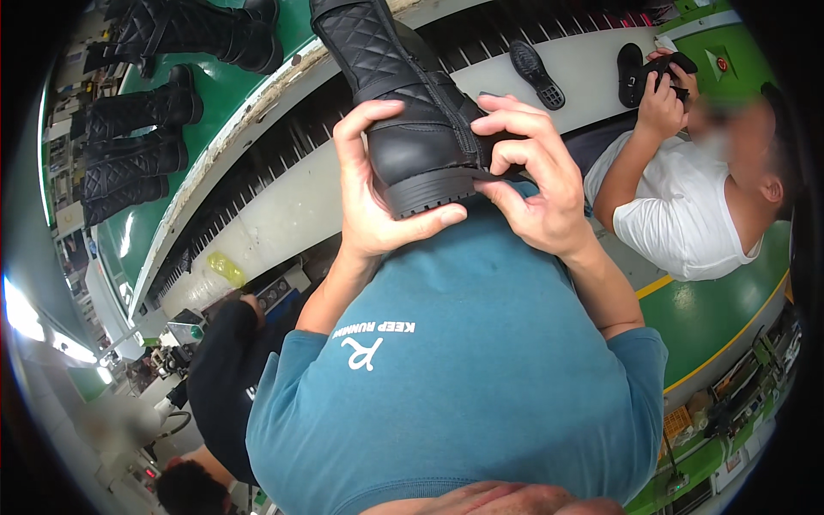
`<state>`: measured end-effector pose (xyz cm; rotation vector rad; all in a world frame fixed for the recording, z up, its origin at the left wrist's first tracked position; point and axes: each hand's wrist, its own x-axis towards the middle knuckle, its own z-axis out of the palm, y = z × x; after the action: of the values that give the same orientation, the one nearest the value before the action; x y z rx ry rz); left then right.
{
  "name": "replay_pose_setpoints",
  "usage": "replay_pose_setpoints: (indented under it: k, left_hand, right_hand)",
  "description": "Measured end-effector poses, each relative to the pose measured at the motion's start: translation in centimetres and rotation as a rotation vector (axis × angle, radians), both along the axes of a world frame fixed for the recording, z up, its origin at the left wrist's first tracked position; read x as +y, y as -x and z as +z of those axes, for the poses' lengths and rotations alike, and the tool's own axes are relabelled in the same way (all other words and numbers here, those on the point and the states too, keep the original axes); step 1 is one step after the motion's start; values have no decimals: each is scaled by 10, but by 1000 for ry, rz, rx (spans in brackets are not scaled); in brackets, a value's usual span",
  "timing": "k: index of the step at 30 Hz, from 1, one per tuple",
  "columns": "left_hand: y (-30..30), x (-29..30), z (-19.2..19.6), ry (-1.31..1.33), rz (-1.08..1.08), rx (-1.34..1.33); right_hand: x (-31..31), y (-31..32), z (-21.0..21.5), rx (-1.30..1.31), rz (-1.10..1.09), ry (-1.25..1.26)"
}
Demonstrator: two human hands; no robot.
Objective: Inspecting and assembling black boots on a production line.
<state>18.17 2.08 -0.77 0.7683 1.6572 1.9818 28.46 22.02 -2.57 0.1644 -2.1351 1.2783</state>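
A black quilted boot (418, 129) lies on its length in front of my chest, its heel toward me and its shaft pointing away to the upper left. A strap crosses the shaft, and a seam or zip runs down its side. My left hand (367, 193) is closed round the heel end, with the thumb along the ridged heel block (433, 189) and the fingers on the upper. From the other side my right hand (542, 176) grips the boot, its thumb and fingers pinching along the sole edge. What lies under the right fingers is partly hidden.
Several quilted boots (142, 112) lie on a green surface (176, 51) at the left. Beyond my hands runs a pale conveyor (279, 206) carrying a loose black sole (536, 75) and a crumpled yellow bag (225, 268). A co-worker in white (687, 202) handles another black boot (631, 75) at right; a dark-sleeved person (225, 378) sits left.
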Motion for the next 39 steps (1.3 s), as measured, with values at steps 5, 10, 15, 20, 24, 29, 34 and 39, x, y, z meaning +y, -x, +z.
replay_pose_setpoints:
  k: [5, 10, 15, 20, 24, 29, 34, 39]
  left_hand:
    - [7, -8, 7, 208, 54, 294]
    - [14, -20, 8, 193, 45, 360]
    - [3, -29, -4, 172, 83, 309]
    - [5, -40, -8, 170, 58, 465]
    - [10, -46, -14, 106, 39, 479]
    - [13, -59, -12, 135, -9, 428]
    - [21, -57, -3, 75, -65, 422]
    - [21, -54, 1, 21, -81, 360]
  right_hand:
    - [-1, 6, 5, -15, 78, -2]
    - [-9, 8, 12, -54, 79, -40]
    - [-25, 0, 10, -102, 12, -72]
    - [-31, -3, 8, -61, 24, -71]
    - [-30, 1, 7, -65, 33, -50]
    - [-31, -1, -2, -163, -4, 141]
    - [-23, 6, -2, -14, -69, -25]
    - [-11, 4, 11, -66, -5, -149]
